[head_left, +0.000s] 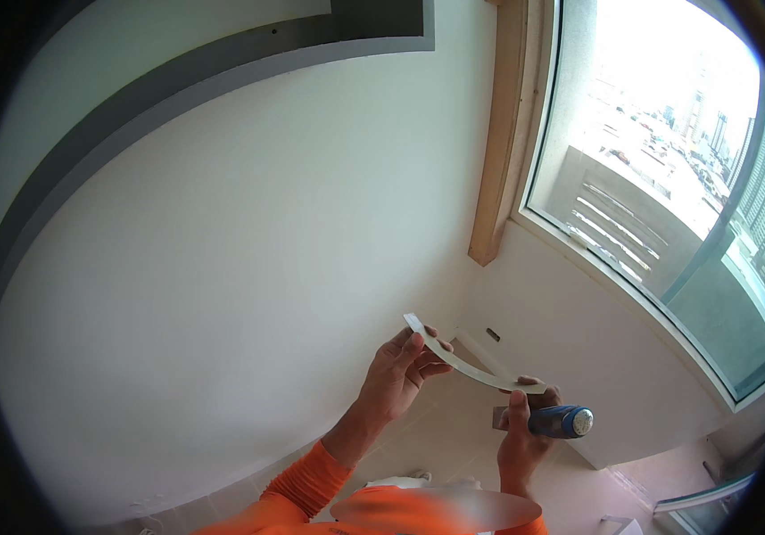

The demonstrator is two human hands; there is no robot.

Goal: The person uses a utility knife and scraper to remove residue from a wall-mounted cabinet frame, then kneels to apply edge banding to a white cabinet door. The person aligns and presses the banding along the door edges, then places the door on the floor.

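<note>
A pale, thin, bowed strip, which looks like tape, stretches between my two hands in front of the white wall's corner. At its upper left end my left hand pinches it between thumb and fingers. My right hand has the lower right end under its thumb. That same hand also grips a putty knife with a blue handle, its metal blade pointing left. Part of the blade and some of the right fingers are hidden. Both sleeves are orange.
A broad white wall fills the left, with a grey-edged recess above. On the right, a wooden post stands beside a window overlooking buildings. A small slot sits in the low wall. Tiled floor lies below.
</note>
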